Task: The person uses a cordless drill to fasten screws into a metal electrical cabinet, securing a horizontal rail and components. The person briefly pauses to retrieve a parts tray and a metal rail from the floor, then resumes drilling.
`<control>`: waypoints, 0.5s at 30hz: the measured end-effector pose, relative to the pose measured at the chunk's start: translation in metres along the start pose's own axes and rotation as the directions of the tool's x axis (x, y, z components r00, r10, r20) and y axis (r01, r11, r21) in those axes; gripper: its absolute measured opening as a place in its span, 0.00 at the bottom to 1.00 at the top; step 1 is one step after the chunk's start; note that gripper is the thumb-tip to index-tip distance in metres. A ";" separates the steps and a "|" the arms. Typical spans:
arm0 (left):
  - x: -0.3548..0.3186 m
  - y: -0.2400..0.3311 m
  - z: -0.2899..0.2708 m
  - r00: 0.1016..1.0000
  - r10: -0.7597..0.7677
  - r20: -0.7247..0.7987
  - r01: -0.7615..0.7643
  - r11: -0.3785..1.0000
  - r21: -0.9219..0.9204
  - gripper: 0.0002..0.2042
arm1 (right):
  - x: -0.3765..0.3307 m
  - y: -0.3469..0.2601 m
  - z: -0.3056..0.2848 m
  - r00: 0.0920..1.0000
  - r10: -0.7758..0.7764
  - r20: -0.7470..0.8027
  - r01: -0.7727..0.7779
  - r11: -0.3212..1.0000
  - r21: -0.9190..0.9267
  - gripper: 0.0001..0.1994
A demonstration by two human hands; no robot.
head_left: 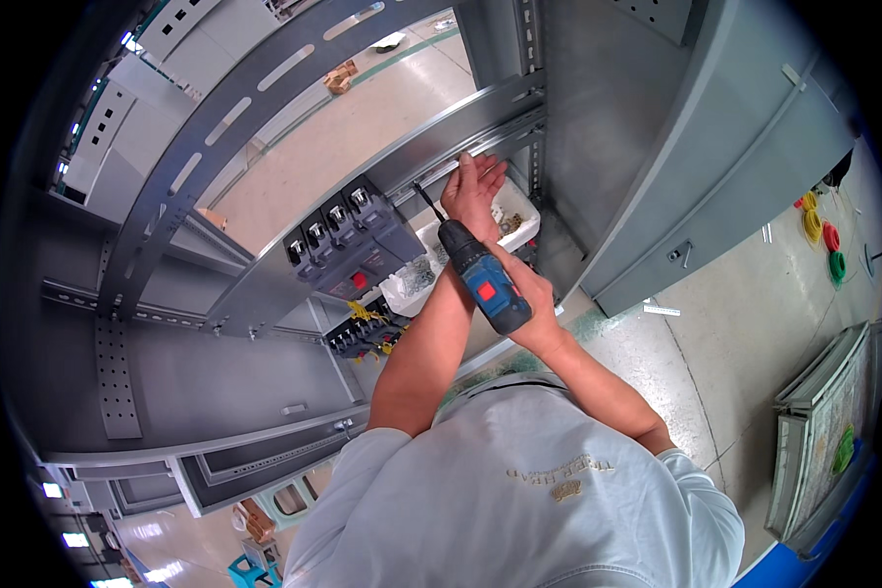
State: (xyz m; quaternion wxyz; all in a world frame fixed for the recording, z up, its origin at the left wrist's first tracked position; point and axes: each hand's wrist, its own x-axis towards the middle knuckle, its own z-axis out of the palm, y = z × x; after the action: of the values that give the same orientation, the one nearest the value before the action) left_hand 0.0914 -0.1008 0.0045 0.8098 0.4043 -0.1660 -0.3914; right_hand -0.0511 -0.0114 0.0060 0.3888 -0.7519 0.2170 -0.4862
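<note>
My right hand (534, 299) is wrapped round a blue and black cordless drill (487, 282) with a red patch on its body. The long driver bit (427, 200) points up and left, its tip by the grey metal crossbar (441, 134), right of a dark moulded-case circuit breaker (355, 240). Past the drill's nose, my left hand (474, 196) reaches up beside the crossbar, fingers stretched and apart, with nothing visible in it. My left forearm passes under the drill. Whether the bit touches a screw is too small to tell.
White trays of small hardware (531, 218) sit below my hands. A second breaker with yellow wires (365, 333) is lower down. The grey cabinet frame (227, 122) surrounds the left side; an open door (691, 186) stands at right. Coloured wire coils (833, 238) and stacked panels (818, 441) lie beyond.
</note>
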 end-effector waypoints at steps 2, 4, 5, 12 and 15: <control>0.000 0.001 0.001 1.000 -0.002 -0.003 0.002 1.000 0.003 0.24 | 0.001 -0.003 0.001 1.000 -0.006 -0.012 0.006 1.000 0.013 0.32; 0.000 0.002 0.001 1.000 0.002 0.000 -0.002 1.000 0.008 0.24 | 0.003 -0.003 0.000 0.999 -0.031 0.033 0.032 0.999 -0.009 0.32; 0.000 0.002 0.001 1.000 0.000 0.002 0.000 1.000 0.009 0.25 | 0.004 -0.003 -0.001 0.998 -0.044 0.053 0.045 0.999 -0.021 0.32; 0.004 0.003 -0.010 0.996 -0.061 0.063 0.060 0.998 0.027 0.23 | -0.004 -0.007 -0.012 1.000 -0.031 0.006 0.031 0.999 -0.018 0.31; -0.011 0.004 -0.025 0.986 -0.114 0.120 0.075 0.954 0.290 0.19 | -0.024 -0.008 -0.044 1.000 -0.016 -0.001 0.015 0.997 -0.076 0.30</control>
State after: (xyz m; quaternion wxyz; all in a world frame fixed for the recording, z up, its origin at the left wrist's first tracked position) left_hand 0.1010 -0.0778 -0.0072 0.7105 0.4963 -0.2556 -0.4284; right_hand -0.1017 -0.0063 0.0094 0.3559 -0.7674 0.2298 -0.4812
